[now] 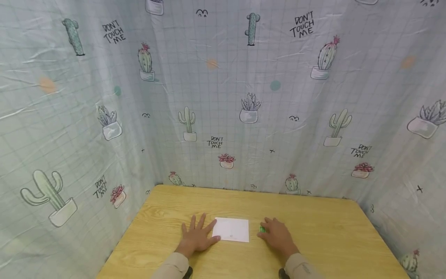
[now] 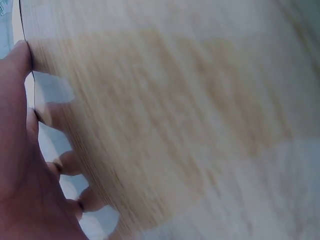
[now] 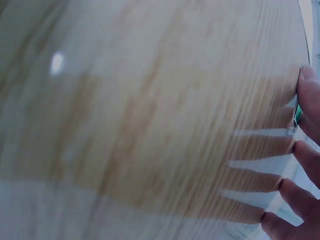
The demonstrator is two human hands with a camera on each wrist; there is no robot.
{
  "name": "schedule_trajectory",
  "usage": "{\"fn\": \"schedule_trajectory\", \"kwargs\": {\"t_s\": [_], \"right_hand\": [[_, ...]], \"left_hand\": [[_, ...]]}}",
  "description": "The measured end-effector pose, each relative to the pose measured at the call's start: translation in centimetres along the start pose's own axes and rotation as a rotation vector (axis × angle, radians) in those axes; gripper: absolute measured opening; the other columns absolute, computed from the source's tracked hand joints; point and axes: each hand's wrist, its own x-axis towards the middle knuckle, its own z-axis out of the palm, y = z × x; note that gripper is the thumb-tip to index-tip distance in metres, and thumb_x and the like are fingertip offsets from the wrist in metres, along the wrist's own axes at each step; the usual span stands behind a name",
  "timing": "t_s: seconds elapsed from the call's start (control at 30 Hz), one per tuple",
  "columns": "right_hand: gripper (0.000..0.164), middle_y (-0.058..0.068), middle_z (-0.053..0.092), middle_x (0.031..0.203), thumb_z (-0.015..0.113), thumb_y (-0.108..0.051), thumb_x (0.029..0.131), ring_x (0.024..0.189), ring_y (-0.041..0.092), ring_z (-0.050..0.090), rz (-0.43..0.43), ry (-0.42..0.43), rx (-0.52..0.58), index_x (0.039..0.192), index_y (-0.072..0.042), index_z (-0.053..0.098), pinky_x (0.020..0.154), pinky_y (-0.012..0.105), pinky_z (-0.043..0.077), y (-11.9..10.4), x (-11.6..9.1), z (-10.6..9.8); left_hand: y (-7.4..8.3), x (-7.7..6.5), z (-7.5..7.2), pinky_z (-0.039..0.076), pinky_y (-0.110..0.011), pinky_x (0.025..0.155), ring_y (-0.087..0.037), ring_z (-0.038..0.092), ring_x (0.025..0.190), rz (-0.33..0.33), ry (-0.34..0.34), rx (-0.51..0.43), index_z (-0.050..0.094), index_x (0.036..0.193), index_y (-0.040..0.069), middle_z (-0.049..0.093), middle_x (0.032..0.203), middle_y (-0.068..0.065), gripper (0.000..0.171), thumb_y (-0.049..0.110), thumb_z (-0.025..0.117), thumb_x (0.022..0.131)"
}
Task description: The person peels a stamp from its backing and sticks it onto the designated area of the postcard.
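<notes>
A white sheet of paper point(image 1: 231, 229) lies flat on the table, with a small faint mark near its lower edge. My left hand point(image 1: 197, 237) rests on the table with fingers spread, its thumb and index finger at the paper's left side. In the left wrist view the same hand point(image 2: 25, 150) has its fingertips on the wood. To the right of the paper, my right hand point(image 1: 278, 235) pinches a small green object point(image 1: 262, 229) between thumb and fingers, low at the tabletop. Only a sliver of the green object point(image 3: 298, 115) shows in the right wrist view, by the right hand point(image 3: 305, 150).
The wood-grain table point(image 1: 324, 224) stretches out on both sides of the hands. Behind it and at both sides hangs a pale curtain point(image 1: 216, 89) printed with potted cacti and lettering. The table's back edge meets the curtain.
</notes>
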Motion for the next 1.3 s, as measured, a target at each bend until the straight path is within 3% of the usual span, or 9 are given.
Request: {"fn": "schedule_trajectory", "kwargs": {"t_s": [0.43, 0.57, 0.77, 0.87, 1.03, 1.2, 1.3], "right_hand": [[0.031, 0.021, 0.073, 0.128, 0.072, -0.033, 0.097, 0.119, 0.055, 0.065, -0.042, 0.044, -0.170, 0.108, -0.006, 0.079, 0.103, 0.066, 0.051, -0.7, 0.2, 0.2], [0.032, 0.021, 0.074, 0.126, 0.072, -0.034, 0.097, 0.118, 0.052, 0.067, -0.071, 0.060, -0.128, 0.109, -0.005, 0.079, 0.103, 0.063, 0.053, -0.2, 0.5, -0.1], [0.040, 0.012, 0.071, 0.136, 0.078, -0.033, 0.092, 0.133, 0.041, 0.062, -0.052, -0.026, -0.007, 0.122, -0.008, 0.076, 0.115, 0.059, 0.045, 1.5, 0.4, -1.1], [0.035, 0.012, 0.073, 0.134, 0.078, -0.028, 0.092, 0.130, 0.041, 0.065, -0.113, -0.026, -0.042, 0.119, -0.006, 0.078, 0.113, 0.059, 0.047, 1.6, 0.1, -1.9], [0.018, 0.010, 0.080, 0.116, 0.078, -0.022, 0.091, 0.110, 0.036, 0.075, -0.269, 0.039, -0.217, 0.103, -0.009, 0.082, 0.099, 0.054, 0.057, 0.9, -0.1, -2.6], [0.018, 0.009, 0.081, 0.112, 0.077, -0.020, 0.093, 0.104, 0.035, 0.076, -0.215, 0.054, -0.182, 0.106, -0.007, 0.081, 0.094, 0.053, 0.059, 0.3, -0.5, -2.4], [0.019, 0.009, 0.081, 0.109, 0.076, -0.018, 0.094, 0.098, 0.033, 0.076, -0.213, 0.072, -0.202, 0.107, -0.005, 0.080, 0.090, 0.050, 0.061, 0.2, -0.5, -1.9]], "left_hand": [[-0.6, 0.6, 1.2, -0.001, -0.087, 0.116, -0.052, 0.005, 0.161, -0.014, -0.006, -0.004, 0.034, 0.161, 0.047, 0.015, 0.177, -0.009, 0.080, 0.087, 0.038, 0.091], [-0.4, 0.8, 1.0, 0.000, -0.087, 0.115, -0.052, 0.005, 0.161, -0.011, 0.018, 0.007, 0.034, 0.161, 0.046, 0.016, 0.177, -0.008, 0.081, 0.088, 0.037, 0.092], [-0.5, 0.9, 0.9, 0.000, -0.088, 0.115, -0.052, 0.005, 0.161, -0.011, 0.019, 0.012, 0.034, 0.161, 0.045, 0.016, 0.177, -0.009, 0.080, 0.086, 0.039, 0.092], [-0.6, 0.9, 0.9, 0.001, -0.088, 0.115, -0.052, 0.006, 0.161, -0.006, 0.025, 0.015, 0.033, 0.161, 0.047, 0.017, 0.177, -0.009, 0.081, 0.088, 0.037, 0.092], [0.0, 0.5, 0.2, -0.002, -0.087, 0.115, -0.052, 0.004, 0.161, 0.000, 0.000, 0.012, 0.031, 0.162, 0.046, 0.014, 0.177, -0.010, 0.082, 0.088, 0.035, 0.092], [1.2, -0.9, -1.5, 0.000, -0.088, 0.115, -0.054, 0.006, 0.160, -0.004, -0.040, 0.007, 0.032, 0.163, 0.040, 0.015, 0.176, -0.013, 0.078, 0.079, 0.042, 0.096], [1.7, -1.5, -2.2, 0.003, -0.088, 0.114, -0.055, 0.011, 0.159, 0.008, -0.029, 0.008, 0.036, 0.162, 0.037, 0.020, 0.175, -0.015, 0.075, 0.075, 0.047, 0.098]]}}
